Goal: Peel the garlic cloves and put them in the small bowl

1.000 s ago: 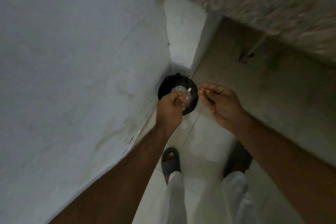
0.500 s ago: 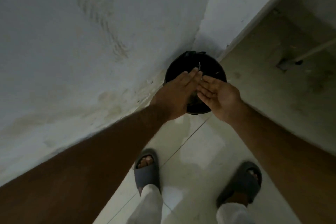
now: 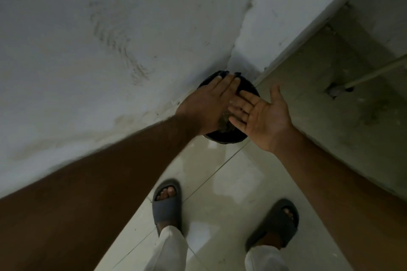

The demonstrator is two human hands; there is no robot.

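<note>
Hands over round black bin, floor corner

Left hand [image 3: 211, 103] flat, palm down; right hand [image 3: 262, 112] spread, palm up, fingers touching, above round black bin [image 3: 229, 135] against white wall [image 3: 88, 50]; grey slippers [image 3: 167, 202] on pale tiled floor [image 3: 220, 193]; garlic, bowl unseen

Dim, flat indoor light; soft, grainy picture with wide-angle bending at edges.
</note>
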